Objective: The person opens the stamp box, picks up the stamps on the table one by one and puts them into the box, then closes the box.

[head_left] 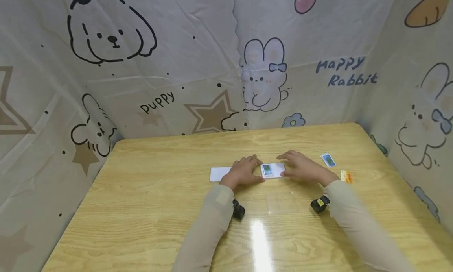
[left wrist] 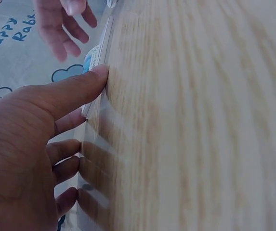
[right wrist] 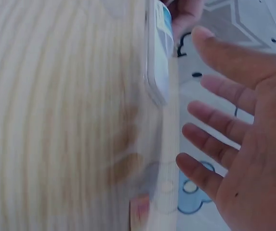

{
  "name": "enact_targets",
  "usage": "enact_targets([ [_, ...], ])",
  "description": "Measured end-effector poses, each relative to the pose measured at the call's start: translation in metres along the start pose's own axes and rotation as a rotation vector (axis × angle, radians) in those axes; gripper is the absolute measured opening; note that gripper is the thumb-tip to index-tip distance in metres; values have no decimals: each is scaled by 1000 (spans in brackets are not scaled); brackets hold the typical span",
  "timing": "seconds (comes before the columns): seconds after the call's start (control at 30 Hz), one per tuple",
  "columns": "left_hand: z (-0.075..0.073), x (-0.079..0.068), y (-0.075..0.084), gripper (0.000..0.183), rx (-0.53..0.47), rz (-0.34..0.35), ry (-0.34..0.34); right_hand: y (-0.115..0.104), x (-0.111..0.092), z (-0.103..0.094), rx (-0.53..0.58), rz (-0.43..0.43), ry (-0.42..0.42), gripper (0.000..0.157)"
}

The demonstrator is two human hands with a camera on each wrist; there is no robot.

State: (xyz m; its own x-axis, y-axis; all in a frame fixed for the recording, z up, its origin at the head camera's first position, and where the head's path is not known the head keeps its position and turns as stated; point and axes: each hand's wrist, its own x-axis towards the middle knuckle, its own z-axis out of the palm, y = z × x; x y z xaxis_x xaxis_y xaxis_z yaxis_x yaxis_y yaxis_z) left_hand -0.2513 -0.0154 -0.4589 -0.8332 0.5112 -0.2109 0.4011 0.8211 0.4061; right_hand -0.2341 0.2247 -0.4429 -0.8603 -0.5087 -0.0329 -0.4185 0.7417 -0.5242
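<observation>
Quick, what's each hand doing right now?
Left hand: gripping the left end of the white case.
Right hand: open, holding nothing.

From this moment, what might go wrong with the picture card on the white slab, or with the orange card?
The picture card lies toward one end of the white slab; if it is loose, which I cannot tell, a tilt might slide it off.

Only the left hand grips the slab; the right hand is open beside it, so a push might swing the free end.

The orange card lies close to the right sleeve, which might brush it.
</observation>
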Motion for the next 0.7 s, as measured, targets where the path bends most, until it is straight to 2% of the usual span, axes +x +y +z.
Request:
enact_targets([
  [0.2,-1,-2,-2,64,0,2,-7,13,-11,-10,65,7,-2,60],
  [0.4,-2,-3,-5,64,-10,5,-4,26,-26,-29,109,63,-9,64],
  [0.6,-1,0,-2,64,-4,6,-9,53,-40,-48,50,95,-7,66],
  [0.7,-2,0,0,64,-4,3,-15,67,-46,-52,22,139,-16,68],
])
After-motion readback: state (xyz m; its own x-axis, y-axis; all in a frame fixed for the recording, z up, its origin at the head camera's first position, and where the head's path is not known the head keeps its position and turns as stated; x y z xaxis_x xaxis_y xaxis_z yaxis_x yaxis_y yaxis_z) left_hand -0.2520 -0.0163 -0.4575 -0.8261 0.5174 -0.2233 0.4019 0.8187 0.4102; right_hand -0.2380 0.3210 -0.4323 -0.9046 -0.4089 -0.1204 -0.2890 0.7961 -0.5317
